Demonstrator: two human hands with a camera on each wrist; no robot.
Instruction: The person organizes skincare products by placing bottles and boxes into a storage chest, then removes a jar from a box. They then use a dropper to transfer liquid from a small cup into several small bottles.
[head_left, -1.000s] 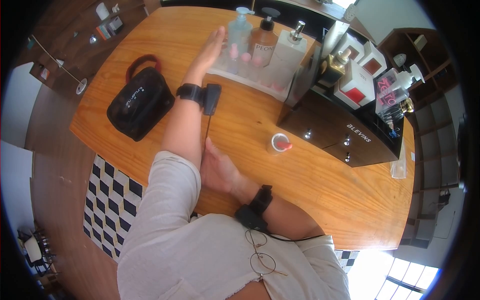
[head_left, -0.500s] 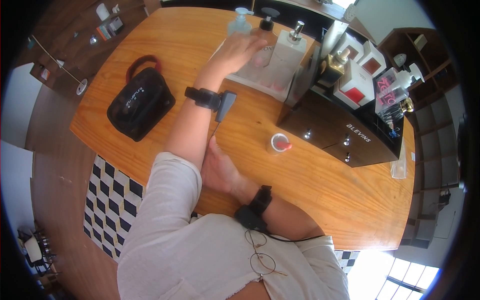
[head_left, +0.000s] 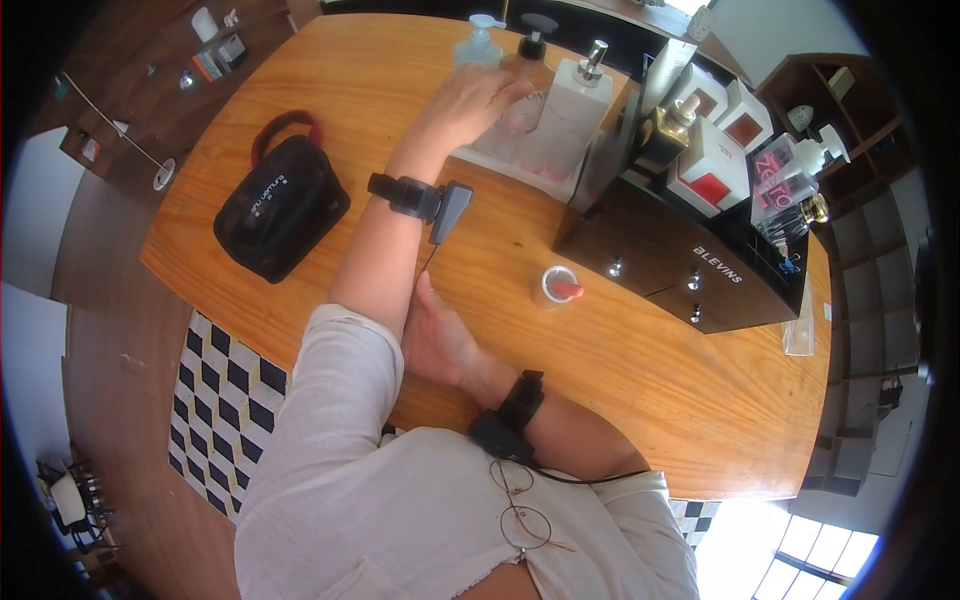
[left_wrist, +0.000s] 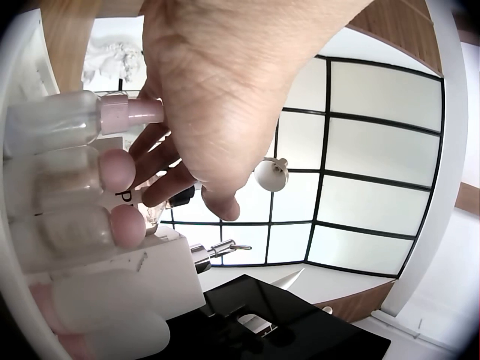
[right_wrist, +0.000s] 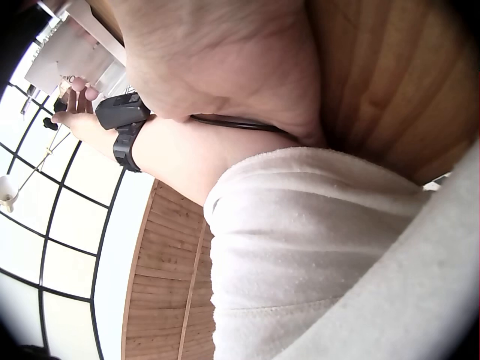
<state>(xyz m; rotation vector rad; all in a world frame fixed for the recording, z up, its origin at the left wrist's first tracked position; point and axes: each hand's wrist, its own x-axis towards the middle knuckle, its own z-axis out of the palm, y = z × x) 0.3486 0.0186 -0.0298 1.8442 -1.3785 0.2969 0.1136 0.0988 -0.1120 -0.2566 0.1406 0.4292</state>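
My left hand [head_left: 475, 108] reaches over a clear tray [head_left: 550, 182] of bottles, its fingers pointing right across the amber pump bottle [head_left: 530, 70]. In the left wrist view its loosely bent fingers are spread behind the small clear bottles, with the thumb apart from them. A small spray bottle with a pink nozzle [left_wrist: 135, 112] comes right up to the palm's edge. Beside it stand small bottles with round pink caps [left_wrist: 118, 171]. My right hand [head_left: 440, 342] rests against the left forearm near the rolled sleeve, thumb straight, other fingers mostly hidden. A black cable [right_wrist: 240, 121] runs below it.
Beside the tray are a black drawer box [head_left: 690, 265] topped with cosmetics and, to the left, a black pouch [head_left: 282, 208] with a red strap. A white cup [head_left: 556, 288] holding a pink item stands mid-table. A blue pump bottle [head_left: 478, 45] and a white one [head_left: 575, 100] flank the amber one.
My left hand has swung right from the tray's left side to over the bottles, then stayed nearly still for the last half second. The right hand has hardly moved.
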